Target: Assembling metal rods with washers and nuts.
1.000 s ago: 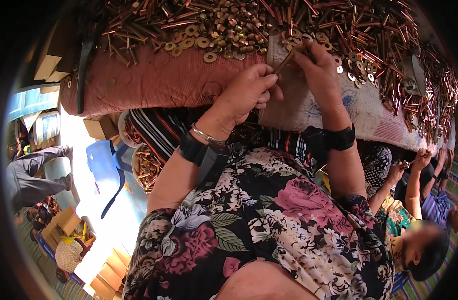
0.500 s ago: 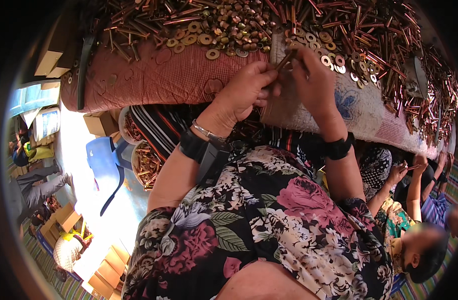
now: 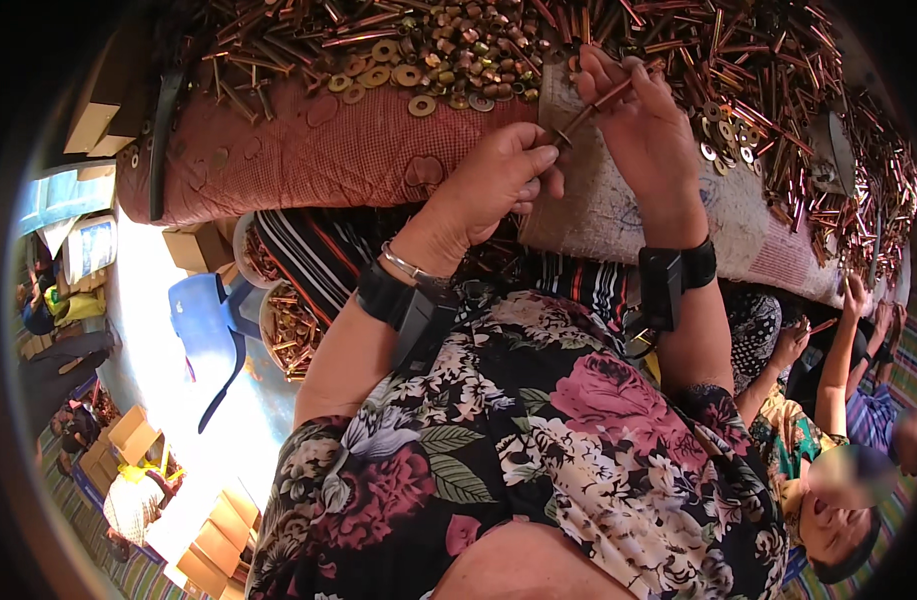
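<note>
My right hand (image 3: pixel 643 130) grips a long copper-coloured bolt (image 3: pixel 598 103), held slanting down to the left. My left hand (image 3: pixel 498 185) pinches the lower end of that bolt with its fingertips; something small may sit between them, but I cannot make it out. Both hands hover over the edge of a table covered in pink checked cloth (image 3: pixel 308 160). Behind them lies a heap of brass washers (image 3: pixel 428 60) and a wide spread of copper bolts (image 3: pixel 768 80). Black bands sit on both wrists.
A bowl of metal parts (image 3: pixel 293 330) and a blue plastic chair (image 3: pixel 208 320) stand below the table at left. Cardboard boxes (image 3: pixel 223 545) lie on the floor. Another person sits at right with a hand (image 3: pixel 793 340) on a bolt, and more people are at far left.
Both hands have lifted and shifted slightly right. The bolt now stands out more between them, with my left fingertips at its lower end.
</note>
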A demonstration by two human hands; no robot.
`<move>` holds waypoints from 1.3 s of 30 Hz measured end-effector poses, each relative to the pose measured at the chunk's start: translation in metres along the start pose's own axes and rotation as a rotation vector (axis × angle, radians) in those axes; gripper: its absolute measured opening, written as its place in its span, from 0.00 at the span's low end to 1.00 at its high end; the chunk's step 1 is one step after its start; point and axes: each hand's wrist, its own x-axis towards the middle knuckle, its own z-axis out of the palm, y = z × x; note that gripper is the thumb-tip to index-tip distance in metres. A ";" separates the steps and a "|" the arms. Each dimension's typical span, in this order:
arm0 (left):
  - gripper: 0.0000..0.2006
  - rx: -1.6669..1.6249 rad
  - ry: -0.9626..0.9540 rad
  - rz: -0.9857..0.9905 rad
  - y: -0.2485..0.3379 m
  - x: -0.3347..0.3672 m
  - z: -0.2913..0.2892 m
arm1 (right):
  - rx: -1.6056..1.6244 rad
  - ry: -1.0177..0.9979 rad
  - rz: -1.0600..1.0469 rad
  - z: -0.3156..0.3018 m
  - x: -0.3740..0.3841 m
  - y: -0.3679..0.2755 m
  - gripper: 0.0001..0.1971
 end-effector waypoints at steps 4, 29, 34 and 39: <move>0.11 0.020 -0.028 -0.015 0.001 0.003 -0.001 | 0.109 -0.050 0.000 -0.008 0.004 0.002 0.08; 0.11 -0.144 0.060 0.107 0.014 0.007 -0.001 | -1.394 0.002 -0.152 0.012 0.019 -0.005 0.10; 0.09 -0.252 0.064 0.135 0.007 0.012 -0.006 | -1.852 -0.005 -0.559 0.015 0.066 0.000 0.10; 0.07 -0.270 0.056 0.111 0.007 0.021 -0.014 | -2.244 0.036 -0.479 0.020 0.090 0.013 0.16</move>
